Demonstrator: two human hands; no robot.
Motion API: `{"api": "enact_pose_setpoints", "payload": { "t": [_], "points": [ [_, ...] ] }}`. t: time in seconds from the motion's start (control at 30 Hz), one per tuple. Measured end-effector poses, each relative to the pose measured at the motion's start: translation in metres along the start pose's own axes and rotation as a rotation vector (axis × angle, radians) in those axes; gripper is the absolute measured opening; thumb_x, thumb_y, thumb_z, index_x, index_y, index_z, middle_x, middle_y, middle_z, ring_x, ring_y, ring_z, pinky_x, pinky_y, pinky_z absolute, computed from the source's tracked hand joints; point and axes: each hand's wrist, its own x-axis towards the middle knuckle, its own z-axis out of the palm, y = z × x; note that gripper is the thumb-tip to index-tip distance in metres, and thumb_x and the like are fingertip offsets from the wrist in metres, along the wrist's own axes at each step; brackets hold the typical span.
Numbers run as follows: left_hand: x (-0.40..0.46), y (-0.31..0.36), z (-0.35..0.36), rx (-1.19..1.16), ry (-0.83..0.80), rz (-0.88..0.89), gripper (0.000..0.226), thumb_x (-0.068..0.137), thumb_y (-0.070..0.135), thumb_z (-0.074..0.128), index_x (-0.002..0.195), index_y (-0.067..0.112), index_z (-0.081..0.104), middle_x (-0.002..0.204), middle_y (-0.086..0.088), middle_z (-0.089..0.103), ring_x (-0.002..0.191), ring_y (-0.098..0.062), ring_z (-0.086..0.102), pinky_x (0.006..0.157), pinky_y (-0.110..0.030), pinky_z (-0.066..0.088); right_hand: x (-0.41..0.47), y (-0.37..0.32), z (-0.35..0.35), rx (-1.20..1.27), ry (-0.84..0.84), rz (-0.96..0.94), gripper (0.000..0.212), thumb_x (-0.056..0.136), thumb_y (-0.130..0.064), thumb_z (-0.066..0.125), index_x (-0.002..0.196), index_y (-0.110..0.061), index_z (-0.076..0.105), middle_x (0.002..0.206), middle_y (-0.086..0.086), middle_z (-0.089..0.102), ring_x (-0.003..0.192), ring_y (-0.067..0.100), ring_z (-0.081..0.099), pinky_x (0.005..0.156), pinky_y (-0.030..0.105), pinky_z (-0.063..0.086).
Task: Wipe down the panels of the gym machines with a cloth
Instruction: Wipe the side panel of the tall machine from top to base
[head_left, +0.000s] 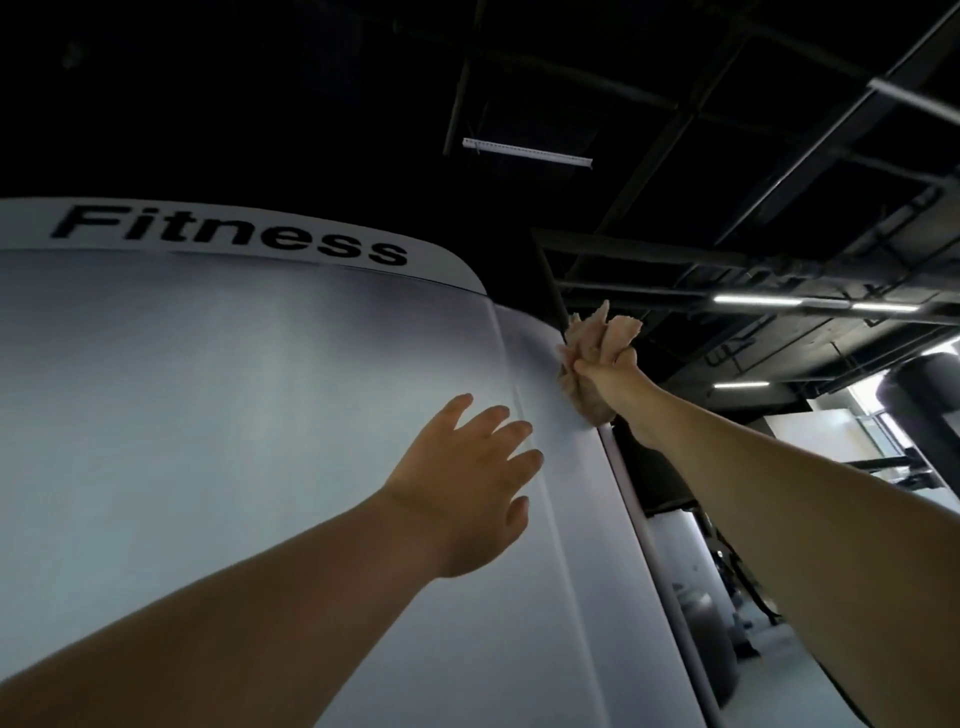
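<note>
- Panel cut off by the left and bottom edges; word before "Fitness" out of frame.
- Right hand mostly buried in the bunched cloth, fingertips hidden; lower cloth tucked behind the wrist.
- Palm of left hand turned away, contact with the panel impossible to judge.
- Both forearms cropped at the bottom and side edges.
- Gear at lower right dim, blurred, unidentifiable.

Dim overall; black ceiling. Strip lights glow far right. Pale panel softly lit, slight blur, wide-angle bending at edges.
</note>
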Motion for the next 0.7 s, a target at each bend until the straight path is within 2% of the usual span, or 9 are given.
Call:
{"api": "enact_pose_setpoints", "payload": {
  "t": [0.03,0.07,0.13,0.2,0.23,0.3,0.4,0.57,0.7],
  "points": [
    [0.0,0.0,0.001,-0.008,0.01,-0.002,0.052,0.098,0.043,0.018,0.147,0.026,0.016,0.158,0.001,0.007,0.145,-0.019,0.002,0.115,-0.042,-0.005,0.008,-0.002,0.001,-0.025,0.016,0.021,0.005,0.098,-0.017,0.046,0.095,-0.015,0.049,0.088,0.006,0.059,0.076,0.015,0.059,0.072,0.021,0.048],
    [-0.001,0.0,0.002,-0.012,0.019,-0.001,0.052,0.098,0.043,0.018,0.147,0.026,0.016,0.158,0.001,0.007,0.145,-0.019,0.001,0.115,-0.042,-0.005,0.014,-0.007,0.005,-0.024,0.024,0.021,0.008,0.097,-0.019,0.048,0.1,-0.011,0.048,0.084,0.005,0.059,0.073,0.014,0.059,0.074,0.024,0.049],
    [-0.001,-0.001,0.004,-0.014,0.035,0.007,0.052,0.098,0.043,0.018,0.148,0.026,0.015,0.158,0.0,0.006,0.145,-0.019,0.001,0.115,-0.041,-0.006,0.029,-0.016,0.009,-0.029,0.063,-0.02,0.039,0.096,-0.029,0.051,0.123,-0.006,0.036,0.087,0.005,0.059,0.077,0.015,0.06,0.081,0.027,0.051],
    [-0.001,-0.001,0.004,-0.015,0.053,0.011,0.052,0.098,0.043,0.018,0.148,0.025,0.015,0.158,0.0,0.006,0.145,-0.018,-0.001,0.115,-0.041,-0.007,0.041,-0.026,0.017,-0.009,0.088,-0.032,0.04,0.096,-0.041,0.047,0.117,-0.009,0.036,0.085,0.005,0.058,0.072,0.012,0.056,0.068,0.018,0.048],
    [-0.001,-0.001,0.004,-0.015,0.058,0.011,0.052,0.098,0.042,0.018,0.148,0.025,0.015,0.158,0.0,0.007,0.145,-0.018,-0.001,0.115,-0.041,-0.007,0.045,-0.029,0.02,-0.029,0.102,-0.036,0.041,0.096,-0.044,0.045,0.115,-0.008,0.038,0.091,0.006,0.058,0.075,0.014,0.055,0.069,0.017,0.046],
    [-0.001,-0.001,0.005,-0.025,0.069,0.005,0.052,0.098,0.042,0.019,0.147,0.025,0.017,0.157,0.0,0.009,0.144,-0.018,0.0,0.115,-0.041,-0.006,0.057,-0.028,0.024,-0.085,0.106,-0.07,0.057,0.093,-0.046,0.049,0.132,-0.007,0.035,0.108,0.009,0.057,0.094,0.019,0.054,0.088,0.027,0.043],
    [-0.002,-0.002,0.007,-0.009,0.07,-0.004,0.052,0.098,0.043,0.019,0.147,0.025,0.017,0.157,0.0,0.009,0.144,-0.017,0.001,0.115,-0.041,-0.005,0.059,-0.013,0.026,-0.145,0.051,-0.133,0.075,0.077,-0.052,0.067,0.135,-0.012,0.042,0.09,0.002,0.064,0.086,0.016,0.063,0.08,0.03,0.048],
    [-0.001,0.0,0.007,0.026,0.036,-0.012,0.053,0.098,0.043,0.018,0.147,0.026,0.015,0.157,0.001,0.008,0.144,-0.017,0.001,0.115,-0.042,-0.004,0.049,0.006,0.008,-0.288,-0.015,-0.174,0.065,0.085,-0.047,0.062,0.137,-0.02,0.034,0.095,0.001,0.066,0.085,0.012,0.065,0.081,0.028,0.051],
    [-0.002,0.001,0.004,0.05,0.005,-0.035,0.055,0.097,0.043,0.016,0.149,0.025,0.01,0.158,0.0,0.003,0.145,-0.019,-0.001,0.116,-0.043,-0.004,0.011,0.033,-0.003,-0.234,-0.047,-0.194,0.046,0.091,-0.04,0.055,0.13,-0.018,0.044,0.067,-0.008,0.063,0.054,0.002,0.061,0.052,0.017,0.047]
  ]
}}
